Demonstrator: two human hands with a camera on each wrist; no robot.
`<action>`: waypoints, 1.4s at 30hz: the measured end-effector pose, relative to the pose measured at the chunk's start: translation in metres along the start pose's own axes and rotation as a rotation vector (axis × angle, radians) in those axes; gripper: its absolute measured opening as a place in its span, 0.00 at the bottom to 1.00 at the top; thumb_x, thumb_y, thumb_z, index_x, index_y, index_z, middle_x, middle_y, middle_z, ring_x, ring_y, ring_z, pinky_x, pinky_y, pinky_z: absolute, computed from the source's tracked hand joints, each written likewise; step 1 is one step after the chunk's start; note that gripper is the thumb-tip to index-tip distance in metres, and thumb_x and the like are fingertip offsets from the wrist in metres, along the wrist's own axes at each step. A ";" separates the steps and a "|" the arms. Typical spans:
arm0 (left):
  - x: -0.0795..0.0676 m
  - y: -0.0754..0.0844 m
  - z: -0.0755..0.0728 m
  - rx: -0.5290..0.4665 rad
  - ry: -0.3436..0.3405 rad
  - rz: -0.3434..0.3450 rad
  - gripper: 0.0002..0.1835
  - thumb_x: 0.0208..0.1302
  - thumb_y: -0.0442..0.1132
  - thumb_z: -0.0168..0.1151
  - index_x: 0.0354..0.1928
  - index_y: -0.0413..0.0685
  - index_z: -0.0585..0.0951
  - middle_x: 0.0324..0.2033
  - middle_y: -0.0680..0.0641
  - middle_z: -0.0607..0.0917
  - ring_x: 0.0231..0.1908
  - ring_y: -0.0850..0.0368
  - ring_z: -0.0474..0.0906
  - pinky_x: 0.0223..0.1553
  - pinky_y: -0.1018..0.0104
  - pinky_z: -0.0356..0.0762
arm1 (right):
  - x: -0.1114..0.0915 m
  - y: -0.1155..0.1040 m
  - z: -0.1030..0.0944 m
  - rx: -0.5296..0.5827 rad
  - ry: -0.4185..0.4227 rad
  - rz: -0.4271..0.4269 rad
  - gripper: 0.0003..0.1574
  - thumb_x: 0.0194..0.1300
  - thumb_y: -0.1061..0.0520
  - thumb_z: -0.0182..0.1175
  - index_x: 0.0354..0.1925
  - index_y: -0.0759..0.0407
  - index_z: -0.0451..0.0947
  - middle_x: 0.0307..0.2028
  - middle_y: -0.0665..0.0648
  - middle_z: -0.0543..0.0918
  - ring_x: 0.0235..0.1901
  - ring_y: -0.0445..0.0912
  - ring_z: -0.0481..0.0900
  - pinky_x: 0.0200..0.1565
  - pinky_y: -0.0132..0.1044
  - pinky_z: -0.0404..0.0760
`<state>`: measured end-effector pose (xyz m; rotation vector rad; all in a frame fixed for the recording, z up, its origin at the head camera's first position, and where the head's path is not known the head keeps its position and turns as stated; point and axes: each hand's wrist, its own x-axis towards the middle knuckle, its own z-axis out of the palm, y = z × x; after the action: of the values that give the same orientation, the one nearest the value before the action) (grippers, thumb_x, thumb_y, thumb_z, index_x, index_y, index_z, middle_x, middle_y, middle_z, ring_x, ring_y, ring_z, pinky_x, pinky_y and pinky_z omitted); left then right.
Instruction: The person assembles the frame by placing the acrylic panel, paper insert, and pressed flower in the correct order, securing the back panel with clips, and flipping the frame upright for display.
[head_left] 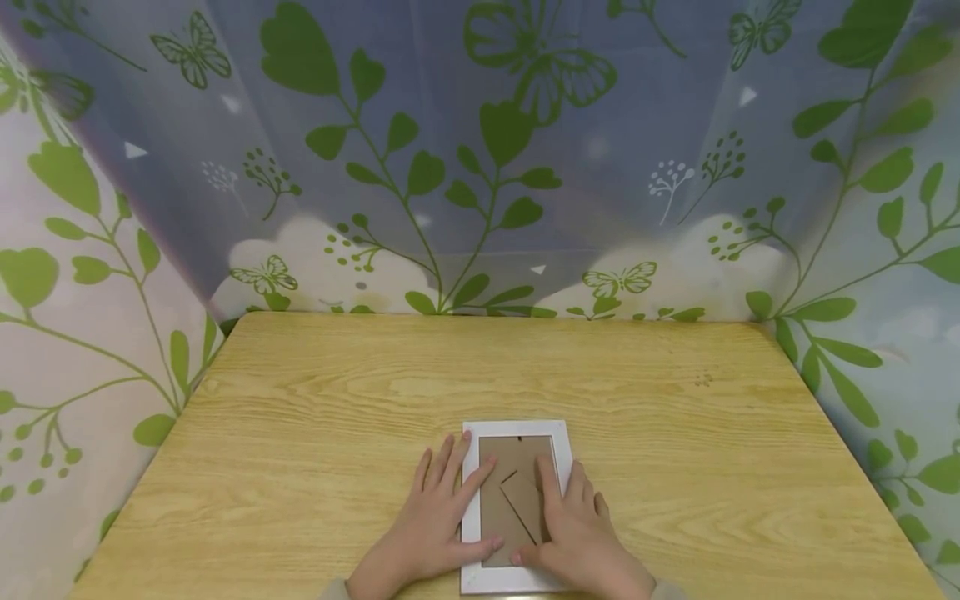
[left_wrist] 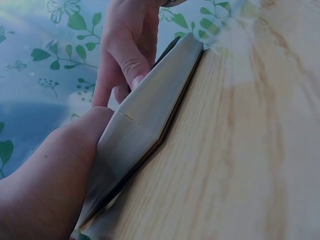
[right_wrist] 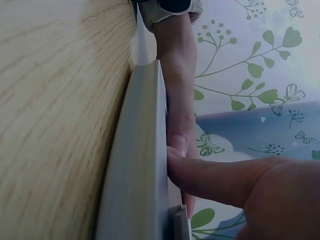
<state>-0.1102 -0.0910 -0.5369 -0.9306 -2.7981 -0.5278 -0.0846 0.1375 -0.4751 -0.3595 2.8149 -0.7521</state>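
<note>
A white picture frame [head_left: 471,500] lies back side up near the front of the wooden table, its brown backing board [head_left: 517,508] showing a dark cut line for the stand. Over its left border spreads my left hand [head_left: 431,525], with the index fingertip and thumb touching the board and the other fingers beyond the edge. My right hand [head_left: 581,537] rests on the opposite side, index finger and thumb on the board, the remaining fingers outside the right border. In the right wrist view, the right thumb [right_wrist: 215,180] presses down at the frame's inner edge.
The wooden table [head_left: 337,400] extends around the frame to both sides and behind it. Patterned cloth [head_left: 517,250] with leaves and butterflies hangs along the back and both sides.
</note>
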 end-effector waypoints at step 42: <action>-0.003 -0.001 0.007 -0.029 0.089 -0.053 0.53 0.62 0.71 0.53 0.78 0.46 0.52 0.77 0.39 0.46 0.75 0.38 0.43 0.69 0.34 0.48 | 0.013 0.051 -0.004 0.102 0.148 -0.278 0.54 0.69 0.42 0.61 0.76 0.68 0.47 0.75 0.73 0.45 0.72 0.68 0.49 0.64 0.70 0.54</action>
<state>-0.1081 -0.0905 -0.5446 -0.8184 -2.7489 -0.6030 -0.1072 0.1784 -0.4996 -0.7155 2.8825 -1.0128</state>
